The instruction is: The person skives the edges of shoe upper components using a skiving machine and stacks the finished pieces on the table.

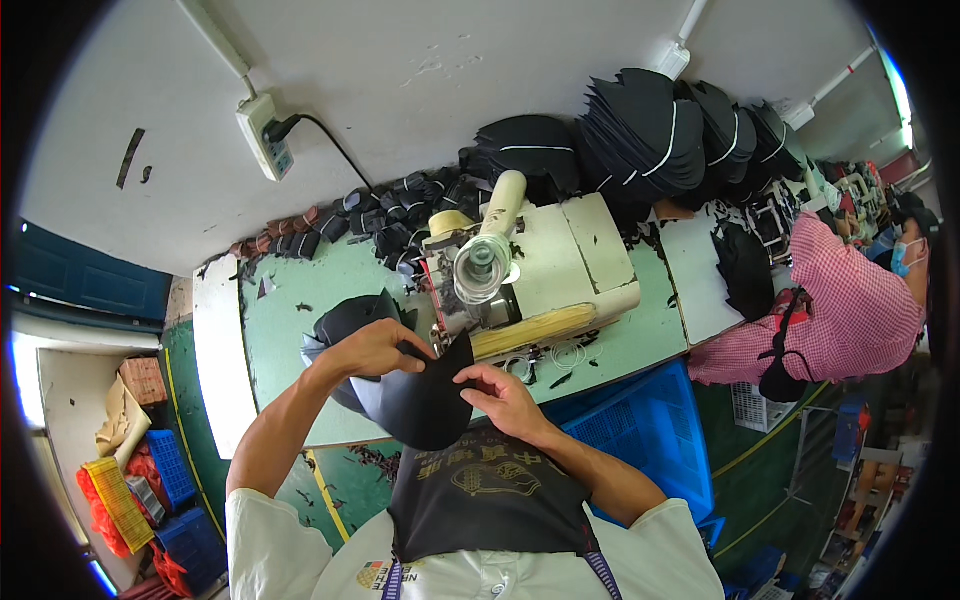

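A curved black sheet-like piece (432, 402), perhaps leather or fabric, hangs over the near edge of the green table, in front of a sewing machine (575, 245). My left hand (383, 349) lies across its upper left part, fingers bent against it. At its right edge, my right hand (508, 402) pinches the piece between thumb and fingers, just below a pointed corner that sticks up. A pile of similar dark pieces (355, 315) sits under and behind my left hand. The machine's needle area is partly hidden behind the piece and my left hand.
Bundles of small dark parts (405, 205) and tied stacks of black pieces (645, 130) line the wall. A blue crate (650, 430) stands below the table at right. Further right, a person in a checked pink top (850, 290) sits. A power strip (264, 138) hangs on the wall.
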A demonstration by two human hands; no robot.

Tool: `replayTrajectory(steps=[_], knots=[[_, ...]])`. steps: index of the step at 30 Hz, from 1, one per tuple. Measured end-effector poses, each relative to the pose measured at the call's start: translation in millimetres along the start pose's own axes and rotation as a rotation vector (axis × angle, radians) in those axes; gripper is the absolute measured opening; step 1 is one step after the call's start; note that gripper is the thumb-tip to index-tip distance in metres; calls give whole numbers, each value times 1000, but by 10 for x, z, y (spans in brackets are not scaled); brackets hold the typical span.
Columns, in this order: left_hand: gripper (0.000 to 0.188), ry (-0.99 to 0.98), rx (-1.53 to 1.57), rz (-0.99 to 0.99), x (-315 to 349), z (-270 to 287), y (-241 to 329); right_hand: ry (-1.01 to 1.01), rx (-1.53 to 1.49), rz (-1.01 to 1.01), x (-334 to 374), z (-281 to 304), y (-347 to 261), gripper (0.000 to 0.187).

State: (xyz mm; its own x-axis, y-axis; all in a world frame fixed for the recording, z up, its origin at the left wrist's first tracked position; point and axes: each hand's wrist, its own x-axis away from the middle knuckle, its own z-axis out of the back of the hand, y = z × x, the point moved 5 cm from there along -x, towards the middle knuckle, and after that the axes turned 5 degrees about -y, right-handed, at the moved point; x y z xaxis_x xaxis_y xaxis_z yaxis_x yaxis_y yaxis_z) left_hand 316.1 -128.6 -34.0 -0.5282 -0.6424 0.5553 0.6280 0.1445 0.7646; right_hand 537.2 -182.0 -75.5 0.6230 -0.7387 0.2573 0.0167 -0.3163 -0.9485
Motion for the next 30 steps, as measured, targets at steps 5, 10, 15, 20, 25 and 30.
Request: replayTrajectory(steps=[5,10,15,20,25,30], knots=[[31,117,-142,111,-137,13,53,14,-201,-134,-112,-70,141,32],[28,-33,-410,168,-154,-103,231,-12,-770,-556,86,-226,117,39],[28,-8,-168,11,-149,73,227,-43,-229,-270,39,-234,32,33],[27,143,-234,72,-287,27,128,84,-405,-264,-75,-102,95,31],[27,160,-304,148,-388,97,147,95,-504,-298,-156,-72,131,31],[26,180,-318,105,-469,111,103,119,-622,-351,-193,-57,161,32]])
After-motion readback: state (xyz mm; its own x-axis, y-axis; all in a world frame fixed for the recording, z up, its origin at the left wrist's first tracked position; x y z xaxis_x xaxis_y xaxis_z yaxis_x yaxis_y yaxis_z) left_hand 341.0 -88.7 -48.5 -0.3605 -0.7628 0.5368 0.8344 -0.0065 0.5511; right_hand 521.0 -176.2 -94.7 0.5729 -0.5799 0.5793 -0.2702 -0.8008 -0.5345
